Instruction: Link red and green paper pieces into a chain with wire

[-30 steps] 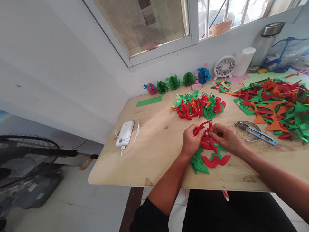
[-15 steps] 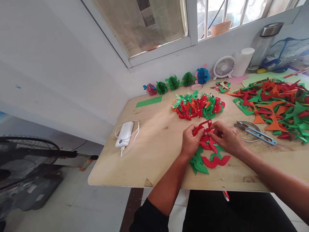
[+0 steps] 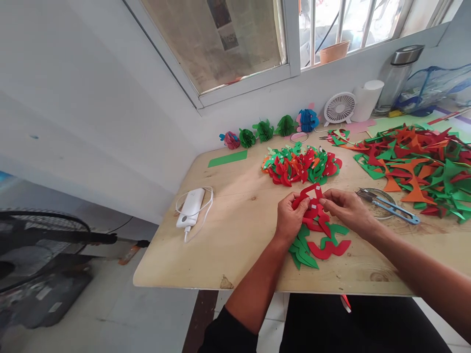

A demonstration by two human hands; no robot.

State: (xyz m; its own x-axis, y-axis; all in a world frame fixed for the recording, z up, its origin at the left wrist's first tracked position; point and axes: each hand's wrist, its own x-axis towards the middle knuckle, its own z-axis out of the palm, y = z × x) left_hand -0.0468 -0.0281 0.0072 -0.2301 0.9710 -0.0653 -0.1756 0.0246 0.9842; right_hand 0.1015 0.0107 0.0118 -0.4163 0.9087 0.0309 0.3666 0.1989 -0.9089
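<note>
Between my hands is a red paper cutout [image 3: 314, 189] with small white squares on it. My left hand [image 3: 290, 215] pinches its left side between thumb and fingers. At its right edge, the thumb and fingertips of my right hand [image 3: 344, 206] are pressed together on the cutout. Just below lie more red paper cutouts [image 3: 329, 249] and green paper cutouts [image 3: 303, 250]. Behind my hands is a heap of red, green and orange cutouts [image 3: 300, 164], many with white squares. Tweezers and a blue-handled craft knife [image 3: 393, 208] rest to the right of my right hand.
A large pile of paper scraps [image 3: 423, 166] covers the table's right side. Several honeycomb paper figures [image 3: 265, 130] line the wall, beside a small white fan [image 3: 340, 108]. A white power bank [image 3: 191, 208] with its cable lies on the left, near a green strip [image 3: 228, 158].
My right hand's fingers have come down onto the cutout's right edge, and the red piece shows more openly. My left hand keeps its hold. The view has shifted slightly.
</note>
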